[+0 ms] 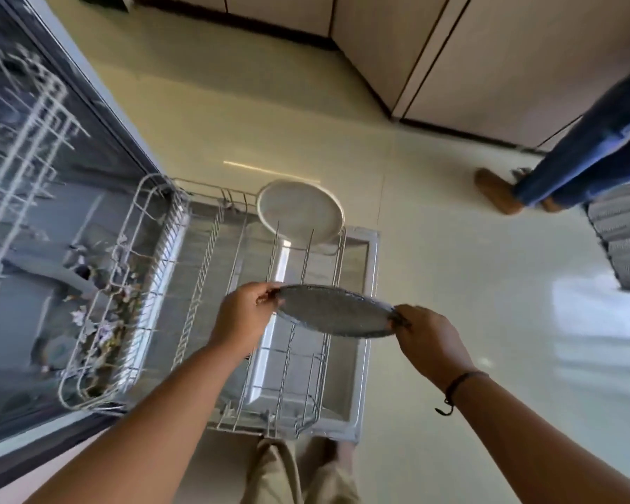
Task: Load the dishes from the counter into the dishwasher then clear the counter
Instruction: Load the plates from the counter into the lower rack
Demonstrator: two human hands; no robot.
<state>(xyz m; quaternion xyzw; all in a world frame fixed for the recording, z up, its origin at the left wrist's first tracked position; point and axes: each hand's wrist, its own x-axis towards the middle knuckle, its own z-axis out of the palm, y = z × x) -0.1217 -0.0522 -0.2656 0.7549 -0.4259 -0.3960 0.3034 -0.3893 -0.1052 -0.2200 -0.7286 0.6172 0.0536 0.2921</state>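
The person's left hand [242, 314] and right hand [428, 340] each pinch an opposite rim of a grey speckled plate [333, 311], held nearly level above the pulled-out lower rack [288, 358]. The plate looks stiff, breakable and probably glazed-slick, moderately heavy; gripping the rim at two opposite edges seems the safest hold while tipping it upright between the tines. Toward the rack's far end a white plate [301, 212] already stands on edge. Beyond the rack, another person's shoes [499, 192] rest on the floor.
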